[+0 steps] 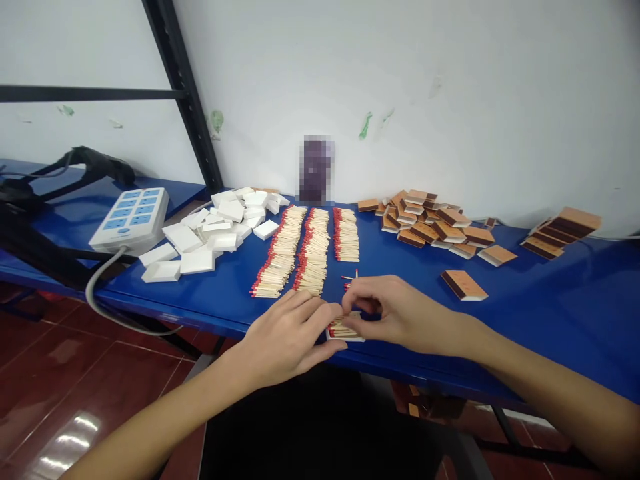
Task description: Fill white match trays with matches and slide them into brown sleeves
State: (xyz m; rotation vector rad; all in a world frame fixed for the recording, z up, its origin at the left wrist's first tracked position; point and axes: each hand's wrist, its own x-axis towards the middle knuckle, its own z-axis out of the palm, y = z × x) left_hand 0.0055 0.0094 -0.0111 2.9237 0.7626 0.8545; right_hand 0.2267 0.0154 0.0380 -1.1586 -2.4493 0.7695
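A white matchbox tray point(354, 339) filled with red-tipped matches point(340, 327) lies at the table's front edge. My left hand point(297, 330) grips the tray's left end between thumb and fingers. From the right, my right hand point(387, 312) reaches over the tray, thumb and forefinger curled together at the matches; its fingertips partly hide them. Just behind that hand lie a few loose matches point(350, 277). Beyond my hands run three rows of matches, a left row point(280, 253), a middle row point(313, 253) and a shorter right row point(347, 235), red heads to the left.
White empty trays point(220, 227) are heaped at the left, near a power strip point(131, 217). Brown matchbox sleeves point(433, 220) pile up at the back right, with a stack point(563, 230) farther right and one single sleeve point(464, 285) nearer. A blurred dark object point(316, 170) leans against the wall.
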